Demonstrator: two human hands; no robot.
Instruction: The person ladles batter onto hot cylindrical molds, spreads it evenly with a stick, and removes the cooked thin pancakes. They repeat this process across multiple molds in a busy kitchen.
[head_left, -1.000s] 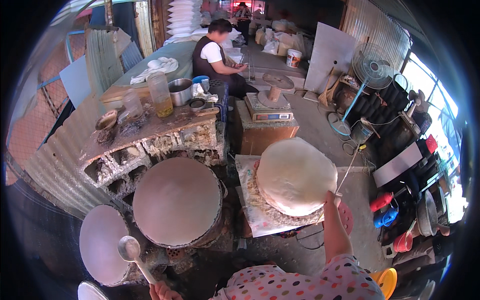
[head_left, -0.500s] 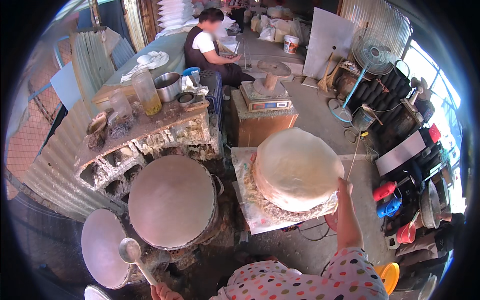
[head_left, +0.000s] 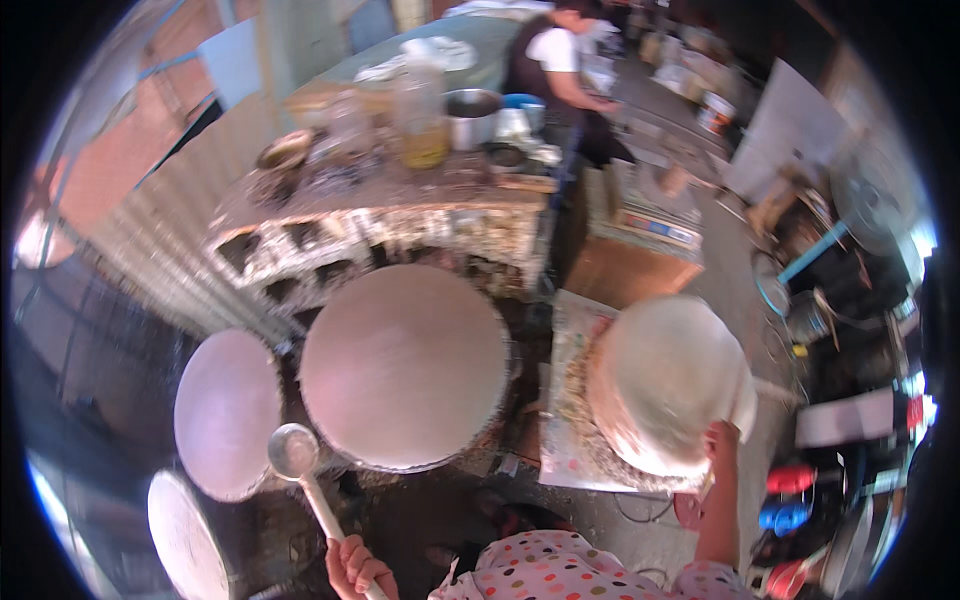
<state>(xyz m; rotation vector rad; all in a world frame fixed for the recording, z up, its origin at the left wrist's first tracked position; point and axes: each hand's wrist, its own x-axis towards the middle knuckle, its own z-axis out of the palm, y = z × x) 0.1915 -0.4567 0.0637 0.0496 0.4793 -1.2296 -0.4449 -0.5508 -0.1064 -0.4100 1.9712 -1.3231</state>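
Note:
My left hand (head_left: 360, 568) is closed round the long pale handle of a ladle (head_left: 293, 452). The ladle's round bowl lies over the gap between a wide round pot top (head_left: 405, 365) with a smooth pale surface and a smaller round pale top (head_left: 228, 415) to its left. My right hand (head_left: 720, 440) is at the right edge of a big whitish rounded mound (head_left: 665, 375), its fingers curled in. A pale strip rises beside that hand; blur hides whether it is held. The mound sits on a crusted, paper-covered board (head_left: 570, 430).
A third round top (head_left: 187, 535) stands at lower left. Behind the pots, a crusted block counter (head_left: 400, 200) bears a clear jug (head_left: 422, 120) and a metal pot (head_left: 472, 118). A scale (head_left: 655, 210) stands on a box; a person (head_left: 555, 65) sits beyond. At right are a fan (head_left: 868, 195) and red and blue containers.
The whole view has swung left, so things sit further right and blur. My left hand has come further into view with the ladle. A thin stick seen at my right hand no longer shows clearly.

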